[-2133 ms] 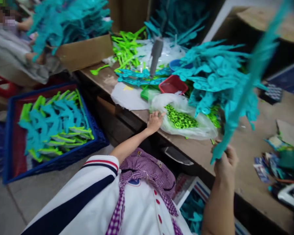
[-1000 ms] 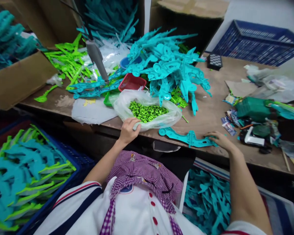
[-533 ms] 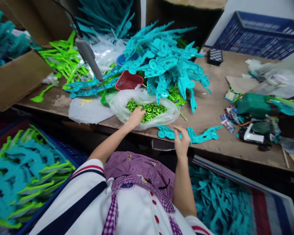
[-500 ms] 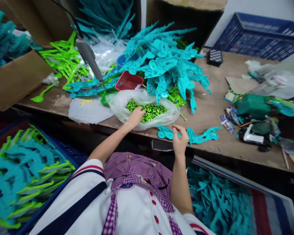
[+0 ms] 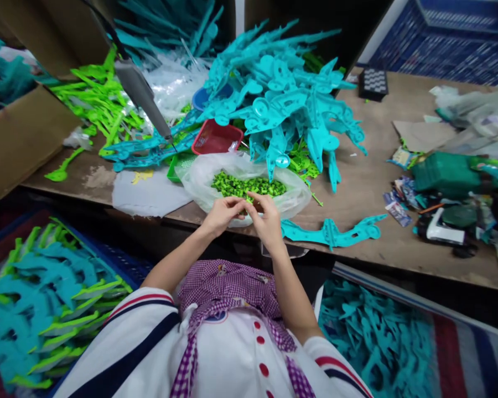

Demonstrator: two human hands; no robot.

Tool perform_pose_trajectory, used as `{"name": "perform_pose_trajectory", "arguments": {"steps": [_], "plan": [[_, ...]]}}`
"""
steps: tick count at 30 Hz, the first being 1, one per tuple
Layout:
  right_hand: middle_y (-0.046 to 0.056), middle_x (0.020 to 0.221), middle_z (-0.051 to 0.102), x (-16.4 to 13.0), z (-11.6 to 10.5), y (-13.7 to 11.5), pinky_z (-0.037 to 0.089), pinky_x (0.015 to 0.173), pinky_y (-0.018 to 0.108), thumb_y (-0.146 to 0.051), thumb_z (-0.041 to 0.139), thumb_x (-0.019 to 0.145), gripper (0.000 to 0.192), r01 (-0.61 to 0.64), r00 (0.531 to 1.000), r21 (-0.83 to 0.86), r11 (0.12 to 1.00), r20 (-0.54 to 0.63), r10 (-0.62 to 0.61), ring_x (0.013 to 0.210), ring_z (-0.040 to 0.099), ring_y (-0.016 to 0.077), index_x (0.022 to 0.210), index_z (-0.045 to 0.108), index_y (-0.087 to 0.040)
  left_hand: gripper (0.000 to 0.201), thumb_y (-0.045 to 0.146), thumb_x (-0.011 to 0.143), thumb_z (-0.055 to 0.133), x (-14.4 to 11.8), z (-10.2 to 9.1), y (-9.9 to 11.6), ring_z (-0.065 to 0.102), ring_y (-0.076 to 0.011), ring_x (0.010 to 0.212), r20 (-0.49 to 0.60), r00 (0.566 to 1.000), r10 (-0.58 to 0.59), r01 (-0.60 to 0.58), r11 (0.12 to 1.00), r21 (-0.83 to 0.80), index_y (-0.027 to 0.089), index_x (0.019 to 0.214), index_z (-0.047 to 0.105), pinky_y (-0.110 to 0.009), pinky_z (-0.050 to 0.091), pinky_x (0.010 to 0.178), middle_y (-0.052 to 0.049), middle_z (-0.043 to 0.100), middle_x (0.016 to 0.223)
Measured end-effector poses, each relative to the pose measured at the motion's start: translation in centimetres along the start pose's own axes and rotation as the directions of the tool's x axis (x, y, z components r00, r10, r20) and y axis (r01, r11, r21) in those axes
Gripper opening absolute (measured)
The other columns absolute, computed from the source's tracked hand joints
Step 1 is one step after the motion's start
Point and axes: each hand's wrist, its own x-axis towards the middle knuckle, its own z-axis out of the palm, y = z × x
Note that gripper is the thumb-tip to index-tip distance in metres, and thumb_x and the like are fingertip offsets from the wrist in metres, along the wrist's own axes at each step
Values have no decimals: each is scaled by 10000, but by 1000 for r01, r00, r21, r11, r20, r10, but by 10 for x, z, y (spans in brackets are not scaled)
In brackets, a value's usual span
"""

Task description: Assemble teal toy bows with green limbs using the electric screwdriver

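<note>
My left hand (image 5: 225, 214) and my right hand (image 5: 266, 220) meet fingertip to fingertip at the near edge of a clear plastic bag (image 5: 294, 202). Both are pinched closed; whatever sits between the fingers is too small and covered to name. Inside the bag lies a heap of small green and black plastic pieces (image 5: 249, 184), just beyond my fingers. To the right of my right hand, a long turquoise plastic part (image 5: 334, 232) lies flat along the table's front edge.
A large pile of turquoise parts (image 5: 274, 105) rises behind the bag, beside a red tray (image 5: 218, 137). A grey electric screwdriver (image 5: 143, 97) hangs at left. Crates of parts flank me: a blue crate (image 5: 103, 249) left, a striped bag (image 5: 460, 342) right.
My left hand has come out of the small pieces toward me. My right hand has moved left from the long turquoise part to meet it.
</note>
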Motion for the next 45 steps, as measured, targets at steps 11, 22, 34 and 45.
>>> {"name": "perform_pose_trajectory", "arguments": {"steps": [11, 22, 34, 45], "plan": [[19, 871, 691, -64, -69, 35, 544, 654, 310, -469, 561, 956, 265, -196, 966, -38, 980, -177, 187, 691, 630, 156, 1065, 680, -259, 362, 508, 841, 693, -56, 33, -47, 476, -80, 545, 91, 980, -176, 178, 984, -18, 175, 972, 745, -199, 317, 476, 1, 582, 683], [21, 674, 666, -48, -96, 96, 521, 568, 323, -657, 648, 780, 507, -456, 890, -27, 889, -26, 456, 585, 625, 180, 970, 649, -187, 370, 453, 863, 725, 18, 66, -47, 624, -258, 1011, 144, 956, 255, -237, 384, 893, 279, 1188, 740, -329, 499, 839, -99, 577, 1157], [105, 976, 750, -33, -99, 95, 528, 829, 363, -370, 506, 953, 240, -117, 970, -434, 893, 141, 196, 894, 698, 242, 991, 669, -197, 274, 377, 978, 555, 12, 68, -79, 631, -239, 904, 312, 915, 256, -365, 191, 911, 308, 1076, 802, -338, 477, 753, -114, 653, 1056], [120, 1019, 742, -6, -112, 101, 525, 817, 366, -305, 460, 996, 259, 163, 862, -519, 839, 489, 135, 920, 690, 264, 1047, 682, -181, 286, 374, 986, 549, 11, 65, -89, 649, -235, 836, 279, 939, 200, -316, 189, 930, 354, 1180, 758, -315, 416, 635, -115, 679, 1061]]}}
